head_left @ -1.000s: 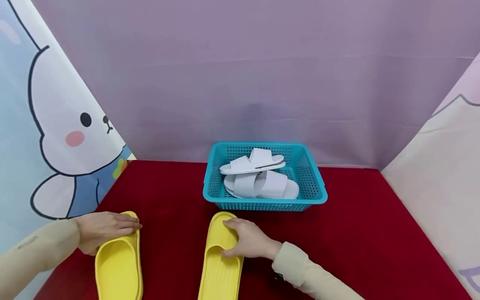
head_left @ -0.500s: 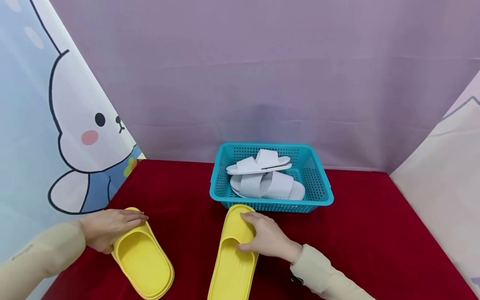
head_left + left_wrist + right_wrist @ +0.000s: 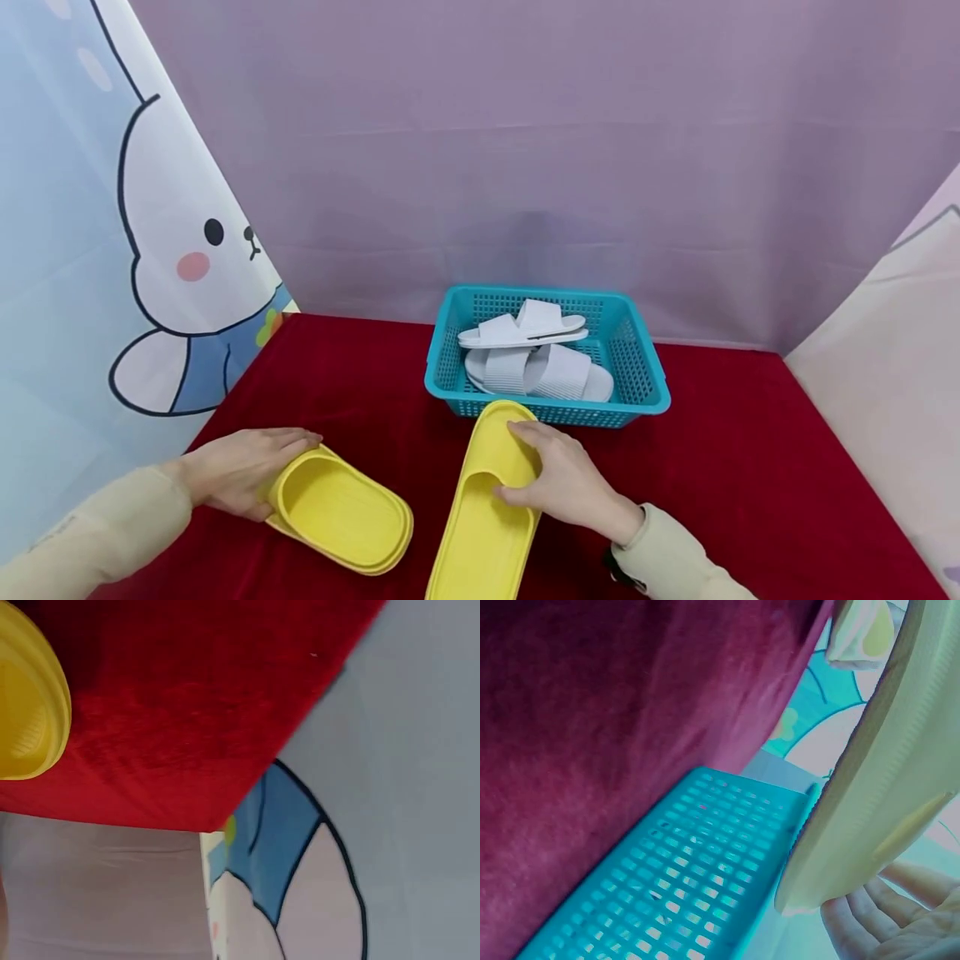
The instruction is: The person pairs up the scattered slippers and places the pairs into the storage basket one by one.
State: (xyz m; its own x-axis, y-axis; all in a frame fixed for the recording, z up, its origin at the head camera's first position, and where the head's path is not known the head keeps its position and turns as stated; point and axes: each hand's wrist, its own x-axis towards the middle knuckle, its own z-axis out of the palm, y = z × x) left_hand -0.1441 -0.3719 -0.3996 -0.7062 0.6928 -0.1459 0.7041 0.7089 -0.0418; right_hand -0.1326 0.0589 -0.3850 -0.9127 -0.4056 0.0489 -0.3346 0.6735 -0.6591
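Two yellow slippers are in my hands in the head view. My left hand [image 3: 251, 471] holds the left slipper [image 3: 345, 517] by its toe end, and this slipper lies slantwise with its heel toward the middle. The strap of the right slipper [image 3: 483, 533] is gripped by my right hand [image 3: 566, 479], thumb at the opening and fingers over the far side. Its toe overlaps the front of the blue basket [image 3: 547, 408] in that view. The right wrist view has the slipper [image 3: 877, 750] tilted beside the basket [image 3: 697, 862], fingers [image 3: 855, 922] against it. A slipper's rounded edge [image 3: 56, 697] shows in the left wrist view.
White slippers lie in the basket, one pair [image 3: 517, 331] stacked above another [image 3: 540, 372]. Red cloth [image 3: 750, 467] covers the table. A mauve curtain [image 3: 525, 150] hangs behind, and a rabbit-print sheet [image 3: 180, 192] is at the left.
The left slipper has swung round, its heel turning from the near side toward the right. The right slipper has come closer to the basket. The head view has shifted slightly.
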